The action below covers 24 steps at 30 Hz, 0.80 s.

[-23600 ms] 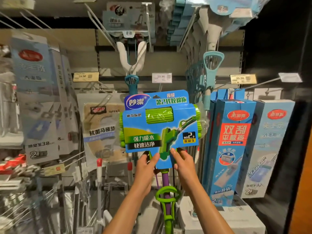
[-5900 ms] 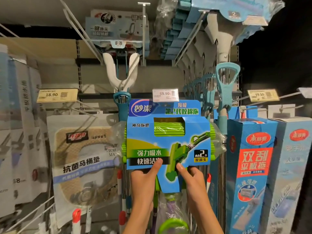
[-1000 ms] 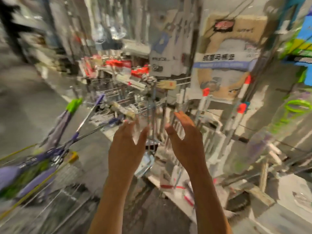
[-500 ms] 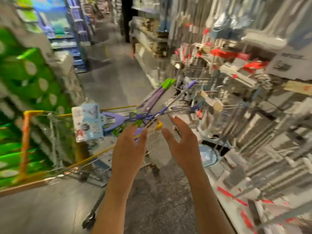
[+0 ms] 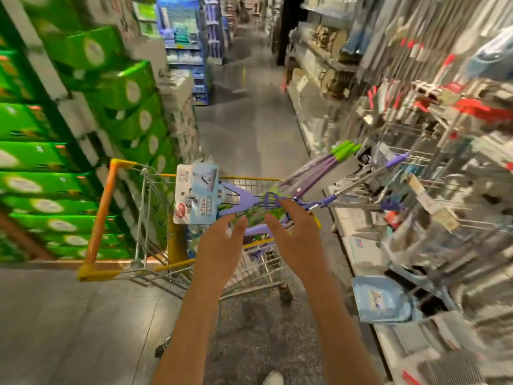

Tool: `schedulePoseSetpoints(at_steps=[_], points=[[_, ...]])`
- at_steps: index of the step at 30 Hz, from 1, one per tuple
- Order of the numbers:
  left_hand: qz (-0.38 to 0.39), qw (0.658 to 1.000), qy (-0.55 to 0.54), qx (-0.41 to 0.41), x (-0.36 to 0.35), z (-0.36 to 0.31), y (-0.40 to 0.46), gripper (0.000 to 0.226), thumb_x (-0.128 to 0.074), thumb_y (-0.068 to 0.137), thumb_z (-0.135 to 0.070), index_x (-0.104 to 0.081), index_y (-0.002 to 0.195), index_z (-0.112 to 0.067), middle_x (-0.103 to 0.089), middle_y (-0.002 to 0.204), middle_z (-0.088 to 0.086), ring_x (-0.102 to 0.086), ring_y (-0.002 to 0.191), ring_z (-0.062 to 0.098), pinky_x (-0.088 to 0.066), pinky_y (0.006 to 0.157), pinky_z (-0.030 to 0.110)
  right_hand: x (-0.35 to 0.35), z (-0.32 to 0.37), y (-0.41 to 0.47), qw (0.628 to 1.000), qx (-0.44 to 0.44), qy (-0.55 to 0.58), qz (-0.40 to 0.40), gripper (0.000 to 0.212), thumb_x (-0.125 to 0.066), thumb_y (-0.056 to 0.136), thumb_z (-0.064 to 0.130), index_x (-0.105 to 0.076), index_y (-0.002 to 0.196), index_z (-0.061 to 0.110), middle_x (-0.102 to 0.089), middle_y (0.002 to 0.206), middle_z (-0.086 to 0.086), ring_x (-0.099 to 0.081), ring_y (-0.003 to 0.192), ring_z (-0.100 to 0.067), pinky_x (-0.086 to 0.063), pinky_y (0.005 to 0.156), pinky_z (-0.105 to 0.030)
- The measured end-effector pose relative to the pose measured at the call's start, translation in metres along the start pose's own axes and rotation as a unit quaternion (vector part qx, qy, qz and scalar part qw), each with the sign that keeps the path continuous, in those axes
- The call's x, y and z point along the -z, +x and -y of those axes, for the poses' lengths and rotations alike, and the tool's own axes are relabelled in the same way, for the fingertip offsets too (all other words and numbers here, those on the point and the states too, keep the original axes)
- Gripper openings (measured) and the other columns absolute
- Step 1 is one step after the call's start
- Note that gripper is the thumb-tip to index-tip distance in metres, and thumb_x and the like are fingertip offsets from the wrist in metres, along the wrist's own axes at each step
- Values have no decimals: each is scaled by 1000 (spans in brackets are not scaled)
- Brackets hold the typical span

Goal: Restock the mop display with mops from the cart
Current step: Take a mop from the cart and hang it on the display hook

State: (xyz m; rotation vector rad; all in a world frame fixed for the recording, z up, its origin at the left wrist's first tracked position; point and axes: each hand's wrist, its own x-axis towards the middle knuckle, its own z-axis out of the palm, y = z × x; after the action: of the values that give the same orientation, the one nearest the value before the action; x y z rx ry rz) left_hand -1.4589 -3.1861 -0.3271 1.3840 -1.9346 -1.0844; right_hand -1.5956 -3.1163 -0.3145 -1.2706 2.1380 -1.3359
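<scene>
Over the cart point(image 5: 97, 218), both hands, left point(image 5: 222, 245) and right point(image 5: 294, 234), are spread and empty; its mops point(image 5: 319, 176) look light, long and unwieldy, best gripped mid-shaft.

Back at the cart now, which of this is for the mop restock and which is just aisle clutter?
For the job:
cart
purple mops lying in it
blue-carded mop head
left hand and right hand, both open and empty

Just lying about:
green boxes
blue packet on the low shelf
</scene>
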Motion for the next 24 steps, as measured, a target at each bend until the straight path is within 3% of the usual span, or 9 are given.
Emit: schedulePoseSetpoints(at_steps=[2, 5, 9, 12, 14, 17, 21, 24], points=[[2, 1000, -1, -2, -8, -5, 31, 45, -39, 105, -47, -61, 134, -20, -64, 127, 7, -55, 102, 17, -40, 82, 30, -3, -5, 34, 1000, -4, 8, 16, 51, -62, 97, 39, -53, 144, 19, -50, 150, 0, -44, 139, -18, -39, 113, -39], [20, 1000, 9, -3, -25, -14, 79, 37, -38, 109, -32, -62, 125, -9, -62, 116, 11, -55, 98, 18, -32, 77, 23, -5, -15, 83, 1000, -2, 11, 29, 54, -62, 98, 39, -51, 145, 16, -50, 149, -1, -45, 137, -18, -38, 110, -34], [-5, 995, -72, 66, -55, -21, 132, 24, -37, 109, -34, -57, 110, -22, -54, 107, 1, -51, 88, 11, -32, 65, 20, -11, -37, 135, 998, -8, 9, 58, 57, -61, 98, 41, -49, 147, 15, -49, 150, -1, -45, 137, -19, -39, 109, -34], [-3, 989, -96, 110, -75, -13, 163, 36, -34, 109, -34, -58, 124, -11, -56, 125, 12, -47, 100, 19, -29, 76, 25, -19, -56, 164, 997, -20, 4, 80, 59, -59, 98, 44, -47, 148, 15, -47, 152, -1, -44, 139, -19, -39, 112, -38], [-3, 979, -139, 148, -87, -6, 181, 47, -34, 109, -41, -56, 135, -10, -54, 138, 13, -52, 111, 25, -34, 85, 29, -25, -67, 182, 995, -36, -2, 95, 60, -59, 97, 46, -47, 148, 16, -47, 152, -2, -44, 138, -20, -39, 113, -41], [-6, 955, -196, 224, -100, 1, 208, 57, -34, 107, -49, -53, 143, -9, -49, 148, 16, -50, 131, 33, -42, 108, 47, -34, -82, 203, 991, -51, 4, 120, 60, -59, 97, 48, -47, 148, 18, -46, 153, -1, -44, 138, -20, -39, 113, -42], [11, 930, -239, 279, -117, 17, 238, 62, -35, 106, -51, -44, 150, -8, -43, 155, 17, -46, 137, 35, -39, 112, 55, -51, -106, 234, 988, -68, 5, 138, 55, -59, 99, 44, -48, 148, 20, -46, 153, 1, -43, 138, -18, -40, 111, -39], [9, 920, -251, 302, -126, 33, 266, 61, -34, 107, -50, -43, 151, -8, -44, 154, 17, -49, 132, 32, -40, 110, 47, -67, -123, 258, 984, -82, 1, 157, 53, -58, 99, 46, -48, 146, 23, -46, 152, 4, -43, 138, -17, -40, 106, -31]])
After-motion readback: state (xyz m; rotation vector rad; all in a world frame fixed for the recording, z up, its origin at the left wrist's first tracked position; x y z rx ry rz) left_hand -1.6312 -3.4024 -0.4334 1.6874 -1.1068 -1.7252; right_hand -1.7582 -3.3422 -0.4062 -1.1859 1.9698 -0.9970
